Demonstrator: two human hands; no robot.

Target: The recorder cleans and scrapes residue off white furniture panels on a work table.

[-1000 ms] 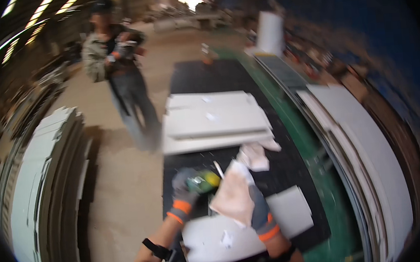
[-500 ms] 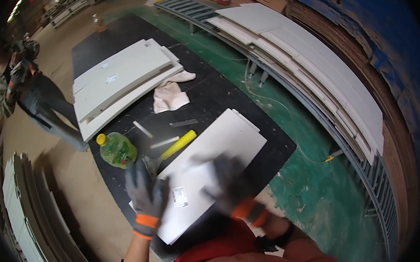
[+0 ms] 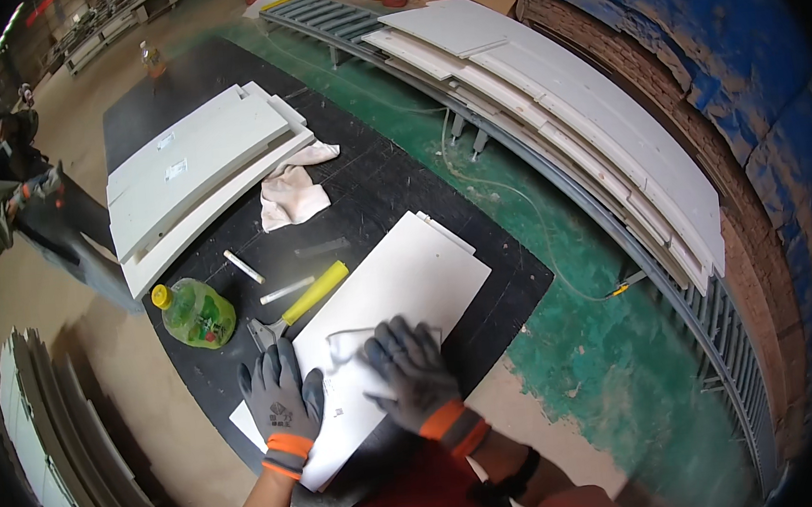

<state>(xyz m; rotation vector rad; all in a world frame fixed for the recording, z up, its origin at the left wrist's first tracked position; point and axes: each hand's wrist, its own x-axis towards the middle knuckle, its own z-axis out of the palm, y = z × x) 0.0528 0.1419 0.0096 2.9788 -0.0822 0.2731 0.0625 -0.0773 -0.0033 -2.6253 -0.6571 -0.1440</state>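
A white panel lies slantwise at the near end of the black table, with another panel edge showing beneath it. My left hand, in a grey glove with an orange cuff, rests flat along its left edge, fingers stretched and open. My right hand, gloved alike and slightly blurred, presses onto the panel's middle. Under its fingers is a thin white piece with greyish edges, its kind unclear. A pale label sits on the panel between my hands. Beyond my left fingertips lies a scraper with a yellow handle.
A green bottle with a yellow cap stands left. Two white sticks and a clear strip lie near the scraper. Farther off are a crumpled cloth and stacked white panels. A roller conveyor carries panels at right. A person stands left.
My right hand has shifted slightly left and down over the panel. My left hand still rests at the left edge. The whole view has shifted a little.
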